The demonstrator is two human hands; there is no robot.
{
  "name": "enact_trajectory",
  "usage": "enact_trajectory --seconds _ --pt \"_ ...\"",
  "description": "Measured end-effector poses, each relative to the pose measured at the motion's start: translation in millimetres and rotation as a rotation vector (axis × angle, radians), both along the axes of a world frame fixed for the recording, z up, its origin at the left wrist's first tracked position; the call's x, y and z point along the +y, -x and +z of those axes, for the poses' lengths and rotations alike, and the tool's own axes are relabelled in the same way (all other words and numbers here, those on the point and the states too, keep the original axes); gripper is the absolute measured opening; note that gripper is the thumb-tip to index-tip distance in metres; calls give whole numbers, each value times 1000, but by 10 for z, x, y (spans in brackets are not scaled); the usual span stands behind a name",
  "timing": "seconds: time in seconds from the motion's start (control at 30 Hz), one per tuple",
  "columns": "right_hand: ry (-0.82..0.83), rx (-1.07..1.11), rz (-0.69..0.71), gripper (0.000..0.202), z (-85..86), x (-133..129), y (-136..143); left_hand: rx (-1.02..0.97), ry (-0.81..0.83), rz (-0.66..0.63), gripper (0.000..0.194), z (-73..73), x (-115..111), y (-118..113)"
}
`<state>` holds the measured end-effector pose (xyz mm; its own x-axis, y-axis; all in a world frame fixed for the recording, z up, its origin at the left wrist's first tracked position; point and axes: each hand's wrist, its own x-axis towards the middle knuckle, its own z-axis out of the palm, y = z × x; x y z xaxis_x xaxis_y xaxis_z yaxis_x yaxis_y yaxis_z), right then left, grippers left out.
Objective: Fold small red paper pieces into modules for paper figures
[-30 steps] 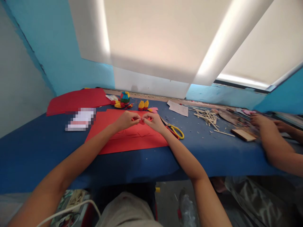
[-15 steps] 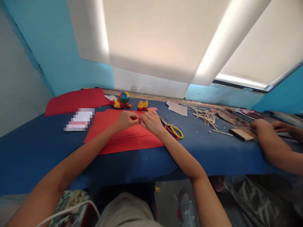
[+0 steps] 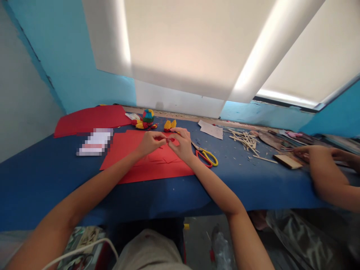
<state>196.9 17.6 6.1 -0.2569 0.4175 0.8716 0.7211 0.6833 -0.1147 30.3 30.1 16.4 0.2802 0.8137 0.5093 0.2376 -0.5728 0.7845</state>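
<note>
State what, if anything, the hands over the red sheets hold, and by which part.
A small red piece, apparently paper, pinched in the fingertips of the left hand and right hand; which part is gripped cannot be told.

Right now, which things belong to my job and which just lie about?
Likely job:
small red paper piece between left hand and right hand
large red paper sheets beneath
small red paper slips
red-and-yellow-handled metal scissors, perhaps

Seemingly lying about:
thin pale wooden sticks
rectangular tan wooden block
</note>
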Motion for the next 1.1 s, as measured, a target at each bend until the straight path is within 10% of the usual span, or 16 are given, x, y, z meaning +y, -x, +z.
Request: enact_trajectory --seconds 0.53,1.1 --pt "-58 -384 -158 30 47 -42 -89 -371 400 -76 26 73 38 54" --pt "532 553 394 23 -80 102 33 -100 -117 27 23 69 20 82"
